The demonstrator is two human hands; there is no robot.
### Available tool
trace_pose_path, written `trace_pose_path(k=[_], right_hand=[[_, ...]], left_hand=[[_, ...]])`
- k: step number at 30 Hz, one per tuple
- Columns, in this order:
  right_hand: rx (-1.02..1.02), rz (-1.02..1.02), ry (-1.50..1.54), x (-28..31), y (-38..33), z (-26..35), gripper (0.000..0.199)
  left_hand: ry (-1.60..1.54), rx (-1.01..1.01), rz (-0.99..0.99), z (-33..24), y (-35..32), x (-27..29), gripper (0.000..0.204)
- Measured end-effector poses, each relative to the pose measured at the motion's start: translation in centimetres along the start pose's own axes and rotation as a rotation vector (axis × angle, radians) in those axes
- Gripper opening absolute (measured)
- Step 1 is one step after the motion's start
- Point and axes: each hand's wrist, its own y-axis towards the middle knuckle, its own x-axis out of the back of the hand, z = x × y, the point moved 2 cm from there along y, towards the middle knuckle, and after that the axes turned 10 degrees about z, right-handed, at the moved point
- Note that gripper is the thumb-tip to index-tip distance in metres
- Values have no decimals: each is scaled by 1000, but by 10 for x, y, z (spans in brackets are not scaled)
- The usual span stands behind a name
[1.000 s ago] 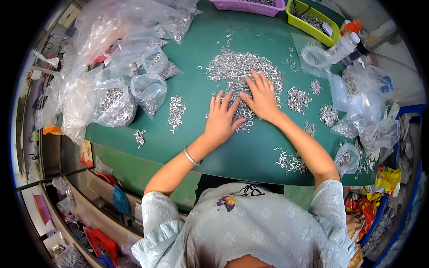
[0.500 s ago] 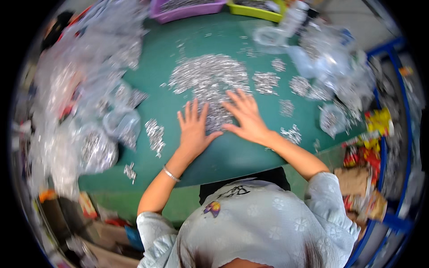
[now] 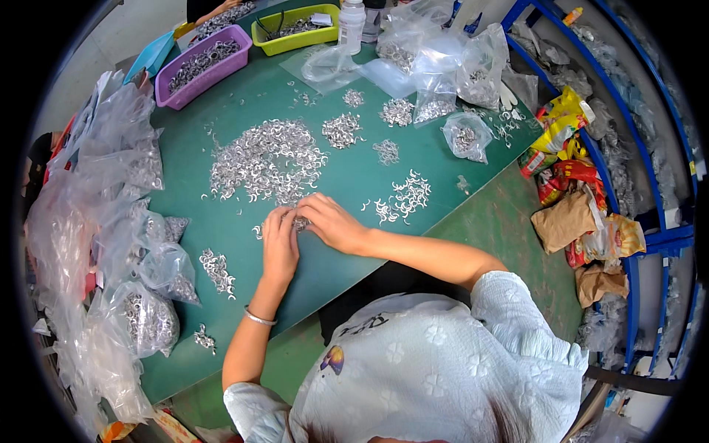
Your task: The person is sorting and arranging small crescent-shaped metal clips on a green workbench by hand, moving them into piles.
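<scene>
Silver curved pieces point(image 3: 255, 156) lie heaped while left hand point(image 3: 281, 245) and right hand point(image 3: 337, 226) sit together at the near edge, grip unclear, best kept low against scattering.

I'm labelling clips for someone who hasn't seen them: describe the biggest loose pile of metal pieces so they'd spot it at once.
Start with the green table before the person. Just beyond the left hand and right hand lies the large pile of loose, silvery, curved pieces. It spreads far wider than the small heaps to its right.
</scene>
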Motion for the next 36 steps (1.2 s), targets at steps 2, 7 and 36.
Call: trace_pose_path(k=[2, 7, 36], right_hand=[[18, -10, 53, 2, 2, -5, 36], [-14, -50, 322, 1, 12, -16, 29], [-472, 132, 1245, 27, 45, -25, 23]], left_hand=[[9, -19, -33, -7, 4, 5, 33], [-32, 60, -141, -9, 8, 5, 26], [-20, 283, -241, 1, 8, 21, 28]])
